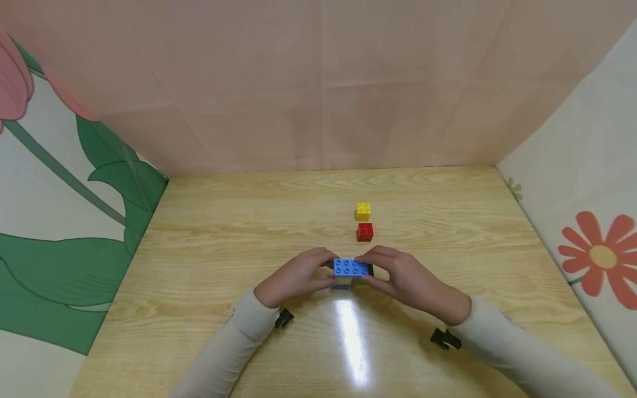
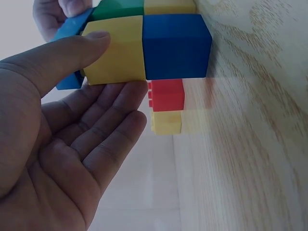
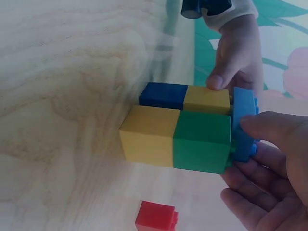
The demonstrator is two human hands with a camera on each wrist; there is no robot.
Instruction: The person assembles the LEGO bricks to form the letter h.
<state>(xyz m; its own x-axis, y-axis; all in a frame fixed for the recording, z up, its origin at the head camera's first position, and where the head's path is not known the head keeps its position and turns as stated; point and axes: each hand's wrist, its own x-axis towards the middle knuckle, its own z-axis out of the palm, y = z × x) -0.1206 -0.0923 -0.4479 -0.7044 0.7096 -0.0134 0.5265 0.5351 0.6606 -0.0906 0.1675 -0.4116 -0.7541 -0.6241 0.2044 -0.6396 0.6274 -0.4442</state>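
Two short stacks of toy building bricks stand side by side. One has a yellow brick [image 2: 118,53] on a dark blue brick [image 2: 175,45]; the other has a green brick [image 3: 202,142] on a second yellow brick [image 3: 150,134]. Across their tops lies a long light blue brick [image 1: 348,267], with studs of the green brick showing in a gap beneath it. My left hand [image 1: 298,276] holds the upper yellow brick between thumb and fingers. With thumb and fingers, my right hand [image 1: 413,279] pinches the light blue brick near its right end.
Beyond the stacks sit a small red brick [image 1: 365,232] and, farther back, a small yellow brick [image 1: 363,211]. They stand on a wooden table [image 1: 239,221]. A pink sheet [image 1: 318,99] hangs behind, and flower-patterned panels [image 1: 587,193] flank the table.
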